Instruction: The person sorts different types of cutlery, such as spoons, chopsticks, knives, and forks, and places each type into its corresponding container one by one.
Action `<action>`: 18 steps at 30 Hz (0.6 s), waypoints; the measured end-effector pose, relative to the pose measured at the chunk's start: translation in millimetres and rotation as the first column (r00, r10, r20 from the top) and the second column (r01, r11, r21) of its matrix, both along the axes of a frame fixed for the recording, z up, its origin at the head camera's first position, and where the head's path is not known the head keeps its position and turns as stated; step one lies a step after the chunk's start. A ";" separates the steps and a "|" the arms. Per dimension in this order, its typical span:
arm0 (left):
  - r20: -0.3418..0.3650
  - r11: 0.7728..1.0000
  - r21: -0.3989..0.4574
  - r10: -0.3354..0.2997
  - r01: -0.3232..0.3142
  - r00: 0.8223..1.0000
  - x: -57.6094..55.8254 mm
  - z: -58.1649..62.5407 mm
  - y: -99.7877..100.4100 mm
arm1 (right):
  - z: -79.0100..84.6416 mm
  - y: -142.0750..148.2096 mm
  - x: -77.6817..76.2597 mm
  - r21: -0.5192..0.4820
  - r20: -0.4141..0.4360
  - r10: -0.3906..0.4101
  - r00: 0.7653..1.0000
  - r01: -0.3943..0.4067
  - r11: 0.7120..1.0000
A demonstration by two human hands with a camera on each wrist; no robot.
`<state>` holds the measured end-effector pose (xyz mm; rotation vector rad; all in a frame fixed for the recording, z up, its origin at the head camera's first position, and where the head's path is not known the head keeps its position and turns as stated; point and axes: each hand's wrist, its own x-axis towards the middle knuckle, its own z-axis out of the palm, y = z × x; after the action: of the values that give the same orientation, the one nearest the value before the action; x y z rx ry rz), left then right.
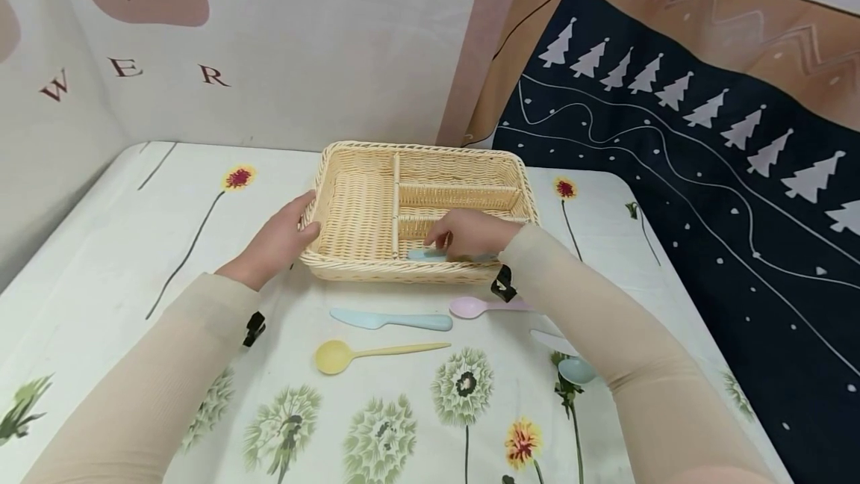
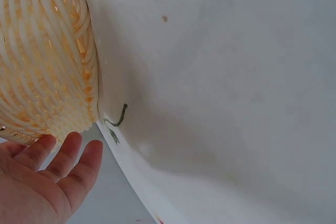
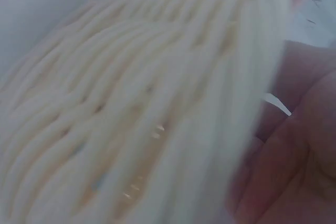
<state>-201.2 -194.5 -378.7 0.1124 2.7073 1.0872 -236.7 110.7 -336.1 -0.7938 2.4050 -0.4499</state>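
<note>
From the head view, a light-blue, flat, plastic-looking utensil (image 1: 423, 254) lies in the near right compartment of the cream, rectangular, woven basket (image 1: 352, 270); it would be best laid flat along the near wall. The left hand (image 1: 274, 241) grips the left rim; the right hand (image 1: 473, 234) bends down at the utensil, fingers curled, but I cannot tell if they pinch it. From the left wrist view, the left fingers are slightly spread at the basket's side. From the right wrist view, the wall hides the right fingertips.

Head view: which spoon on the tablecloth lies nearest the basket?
The pink spoon, just in front of the basket. The yellow spoon and blue-green spoon both lie farther from it.
</note>
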 end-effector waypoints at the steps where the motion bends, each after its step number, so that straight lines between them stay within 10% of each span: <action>1: 0.001 1.000 0.000 0.000 0.000 1.000 -0.2 0.1 0.0 | 1.7 1.2 0.9 -0.019 0.000 -0.011 1.000 0.011 1.000; 18: 0.013 1.000 0.003 -0.003 0.003 1.000 0.3 -0.6 -0.4 | 2.3 18.0 24.7 -0.317 -0.036 -0.206 0.978 0.184 0.930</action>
<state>-200.9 -194.9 -379.3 0.1094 2.6933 1.0878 -212.0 128.7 -333.8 -0.7110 2.5231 -0.9164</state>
